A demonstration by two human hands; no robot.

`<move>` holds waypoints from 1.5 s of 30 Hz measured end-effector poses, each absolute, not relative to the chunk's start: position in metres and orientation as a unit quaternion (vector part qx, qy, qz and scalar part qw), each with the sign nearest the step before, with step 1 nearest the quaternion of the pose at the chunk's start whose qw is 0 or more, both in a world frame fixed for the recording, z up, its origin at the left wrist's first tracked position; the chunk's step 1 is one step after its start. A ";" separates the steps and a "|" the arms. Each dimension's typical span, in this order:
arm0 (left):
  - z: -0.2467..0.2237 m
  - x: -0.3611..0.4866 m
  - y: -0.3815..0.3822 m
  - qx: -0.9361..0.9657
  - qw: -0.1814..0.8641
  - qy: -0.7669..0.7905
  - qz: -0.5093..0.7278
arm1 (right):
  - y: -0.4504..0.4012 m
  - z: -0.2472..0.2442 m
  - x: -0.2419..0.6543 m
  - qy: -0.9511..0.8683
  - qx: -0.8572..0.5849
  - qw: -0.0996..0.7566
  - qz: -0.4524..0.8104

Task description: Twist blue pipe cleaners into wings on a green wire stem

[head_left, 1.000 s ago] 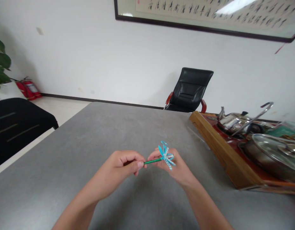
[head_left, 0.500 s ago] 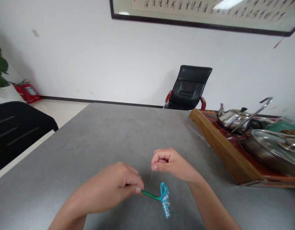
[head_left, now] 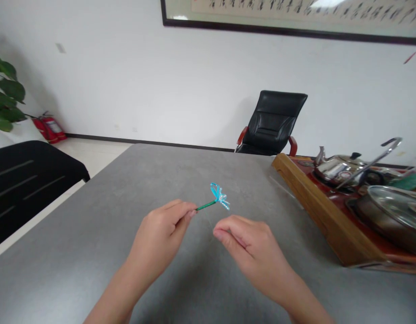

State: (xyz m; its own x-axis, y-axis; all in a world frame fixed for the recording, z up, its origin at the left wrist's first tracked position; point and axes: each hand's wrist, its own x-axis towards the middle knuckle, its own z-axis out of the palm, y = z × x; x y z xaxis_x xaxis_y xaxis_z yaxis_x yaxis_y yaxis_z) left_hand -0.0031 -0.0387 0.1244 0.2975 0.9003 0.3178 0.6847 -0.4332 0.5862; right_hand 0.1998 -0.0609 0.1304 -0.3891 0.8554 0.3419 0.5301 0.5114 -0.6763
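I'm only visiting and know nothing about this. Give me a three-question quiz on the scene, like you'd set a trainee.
1. Which hand grips the green stem of the blue flower?
2. True or false: the right hand is touching the kettle.
3. The chair beyond the table is mainly: (a) white, (b) black, (c) green.

Key:
1. The left hand.
2. False; it pinches a thin thread near the stem.
3. b

This looks like an office or meeting room: a black high-backed chair (head_left: 277,118) stands beyond a broad grey counter (head_left: 143,180), framed calligraphy (head_left: 278,8) hangs on the white wall (head_left: 143,72), and a potted plant (head_left: 9,89) sits near a fire extinguisher (head_left: 51,129).
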 end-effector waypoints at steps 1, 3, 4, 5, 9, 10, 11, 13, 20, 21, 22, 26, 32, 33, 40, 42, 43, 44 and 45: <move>0.124 -0.003 -0.039 0.785 0.167 0.500 0.325 | -0.061 0.130 0.199 -0.799 -0.432 0.343 0.239; 0.124 -0.003 -0.039 0.783 0.162 0.493 0.343 | -0.061 0.128 0.198 -0.799 -0.432 0.343 0.239; 0.124 -0.003 -0.039 0.781 0.161 0.492 0.350 | -0.061 0.127 0.198 -0.800 -0.433 0.340 0.238; 0.125 -0.003 -0.039 0.779 0.162 0.491 0.354 | -0.060 0.127 0.198 -0.801 -0.434 0.336 0.237; 0.127 -0.003 -0.038 0.771 0.174 0.490 0.368 | -0.057 0.125 0.198 -0.806 -0.440 0.318 0.236; 0.128 -0.003 -0.039 0.769 0.180 0.488 0.371 | -0.056 0.124 0.198 -0.805 -0.441 0.317 0.239; 0.128 -0.003 -0.039 0.767 0.185 0.486 0.376 | -0.055 0.123 0.198 -0.802 -0.442 0.318 0.244; 0.129 -0.003 -0.040 0.764 0.196 0.480 0.384 | -0.051 0.120 0.198 -0.792 -0.444 0.326 0.263; 0.131 0.000 -0.042 0.762 0.250 0.459 0.383 | -0.036 0.103 0.198 -0.723 -0.444 0.357 0.391; 0.132 0.001 -0.043 0.763 0.261 0.454 0.379 | -0.034 0.100 0.199 -0.712 -0.440 0.362 0.410; 0.132 0.001 -0.043 0.764 0.274 0.448 0.375 | -0.032 0.098 0.199 -0.700 -0.437 0.367 0.430; 0.134 0.002 -0.044 0.770 0.321 0.422 0.355 | -0.027 0.096 0.201 -0.656 -0.429 0.395 0.479; 0.138 0.002 -0.046 0.794 0.381 0.380 0.283 | -0.023 0.100 0.207 -0.669 -0.393 0.393 0.493; 0.138 0.002 -0.047 0.800 0.391 0.370 0.265 | -0.023 0.100 0.208 -0.667 -0.394 0.386 0.502; 0.140 0.003 -0.049 0.847 0.407 0.299 0.165 | -0.019 0.096 0.214 -0.662 -0.341 0.346 0.571; 0.140 0.003 -0.048 0.856 0.398 0.292 0.151 | -0.019 0.097 0.215 -0.662 -0.337 0.338 0.578; 0.139 0.003 -0.048 0.861 0.394 0.289 0.145 | -0.018 0.098 0.217 -0.662 -0.336 0.333 0.581; 0.139 0.002 -0.048 0.865 0.389 0.286 0.139 | -0.018 0.099 0.218 -0.663 -0.335 0.330 0.583; 0.138 0.002 -0.048 0.870 0.382 0.283 0.133 | -0.018 0.100 0.219 -0.664 -0.334 0.327 0.583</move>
